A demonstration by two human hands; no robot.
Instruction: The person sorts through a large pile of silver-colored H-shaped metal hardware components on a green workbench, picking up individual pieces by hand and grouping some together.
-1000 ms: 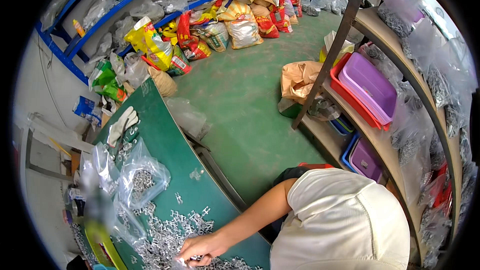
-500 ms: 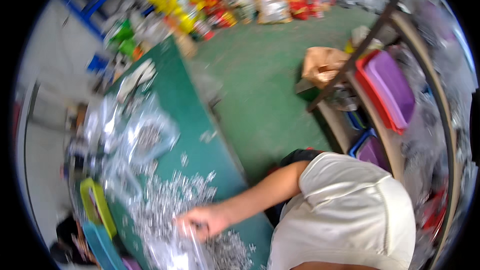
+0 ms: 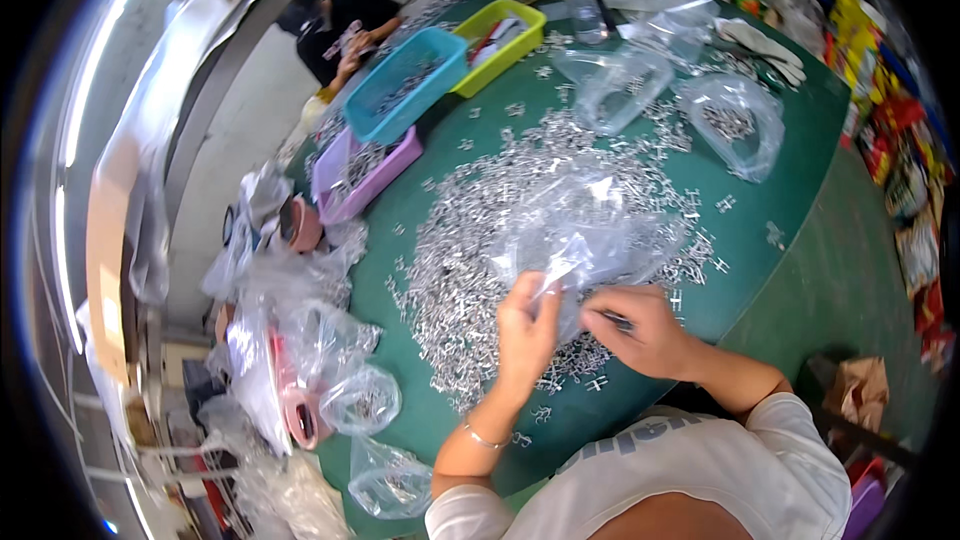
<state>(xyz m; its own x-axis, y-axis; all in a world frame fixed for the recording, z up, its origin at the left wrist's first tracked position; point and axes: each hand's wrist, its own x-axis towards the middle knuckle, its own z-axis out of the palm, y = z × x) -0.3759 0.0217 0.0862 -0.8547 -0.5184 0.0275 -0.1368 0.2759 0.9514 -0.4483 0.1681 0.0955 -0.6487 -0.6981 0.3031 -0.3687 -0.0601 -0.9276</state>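
My left hand [image 3: 524, 332] pinches the edge of a clear plastic bag [image 3: 588, 225] that lies over a wide heap of small silver metal parts [image 3: 470, 240] on the green table [image 3: 800, 140]. My right hand [image 3: 640, 330] rests beside it at the bag's near edge, fingers curled around small metal pieces among the parts. Both hands are close together near the table's front edge. What lies under the bag is partly veiled by the plastic.
A blue tray [image 3: 405, 85], a yellow-green tray [image 3: 500, 40] and a purple tray [image 3: 360, 172] stand at the far left. More clear bags [image 3: 735, 120] with parts lie at the back right. Another person [image 3: 340, 25] sits across the table. Bags pile up at left [image 3: 300, 340].
The view has swung from the floor and shelves round to the tabletop. My left hand has come in and taken the bag's edge; my right hand stays at the pile of parts.
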